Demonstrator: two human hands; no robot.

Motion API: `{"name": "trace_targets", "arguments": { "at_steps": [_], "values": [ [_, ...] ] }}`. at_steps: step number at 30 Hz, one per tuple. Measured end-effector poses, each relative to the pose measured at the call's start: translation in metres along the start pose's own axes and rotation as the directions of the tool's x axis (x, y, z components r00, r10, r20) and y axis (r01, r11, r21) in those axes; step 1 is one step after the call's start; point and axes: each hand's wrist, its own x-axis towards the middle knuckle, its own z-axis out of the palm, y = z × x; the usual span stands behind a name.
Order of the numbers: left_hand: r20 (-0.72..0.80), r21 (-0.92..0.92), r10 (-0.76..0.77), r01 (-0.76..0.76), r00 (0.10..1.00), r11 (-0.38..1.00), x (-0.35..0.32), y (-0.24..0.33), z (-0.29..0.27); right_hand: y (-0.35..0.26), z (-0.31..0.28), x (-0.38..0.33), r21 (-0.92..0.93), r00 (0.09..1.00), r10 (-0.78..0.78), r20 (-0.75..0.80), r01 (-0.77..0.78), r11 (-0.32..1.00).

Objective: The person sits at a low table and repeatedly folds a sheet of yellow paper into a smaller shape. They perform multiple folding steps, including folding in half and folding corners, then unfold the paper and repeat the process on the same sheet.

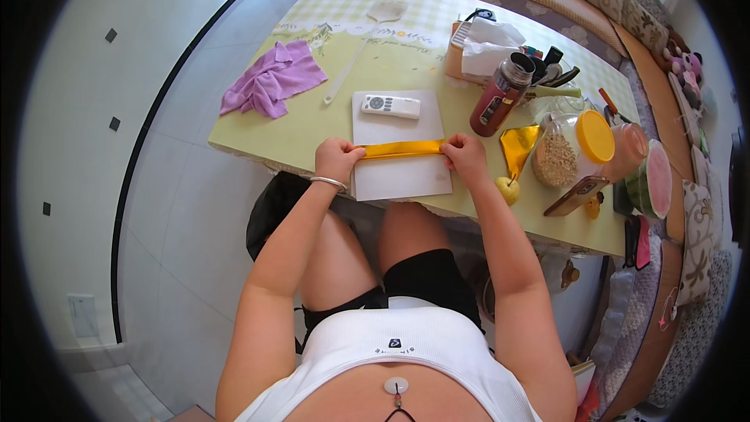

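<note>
A shiny gold ribbon (402, 149) is stretched flat from side to side over a stack of white paper (402, 180) near the table's front edge. At its left end my left hand (337, 159) pinches it between thumb and fingers. The other end is pinched by my right hand (466, 158), at the paper's right edge. Just beyond the ribbon, a white remote control (391, 105) lies on the paper. Right of my right hand is another gold ribbon piece (518, 148), draped down to a yellow-green pear (507, 190); whether the two gold lengths join cannot be seen.
Far left on the table (258, 139) lie a purple cloth (275, 82) and a long-handled spatula (367, 43). To the right stand a red thermos (500, 98), a tissue box (456, 55), a yellow-lidded jar (556, 158), a phone (576, 195) and a cut watermelon (650, 180).
</note>
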Motion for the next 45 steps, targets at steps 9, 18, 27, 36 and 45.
{"name": "trace_targets", "arguments": {
  "at_steps": [9,18,27,36,45],
  "values": [
    [-0.013,0.168,0.101,-0.098,0.995,0.981,0.001,-0.002,0.003,0.0,0.009,-0.001,-0.31,0.99,-0.125,-0.071,0.097,0.946],
    [-0.072,0.429,0.623,-0.54,0.779,0.724,-0.005,0.002,0.011,-0.021,0.019,-0.011,-0.696,0.959,-0.273,-0.07,0.149,0.702],
    [0.43,0.593,0.691,-0.758,0.582,0.269,-0.003,0.009,0.01,0.002,0.052,-0.039,-0.67,0.634,-0.556,0.538,0.721,0.175],
    [0.43,0.65,0.579,-0.683,0.692,0.333,-0.027,-0.025,-0.033,0.011,0.023,-0.039,-0.758,0.745,-0.543,0.388,0.593,0.273],
    [0.459,0.61,0.629,-0.738,0.627,0.29,-0.012,0.057,-0.001,-0.027,0.016,-0.023,-0.795,0.719,-0.423,0.552,0.607,-0.006]
  ]
}}
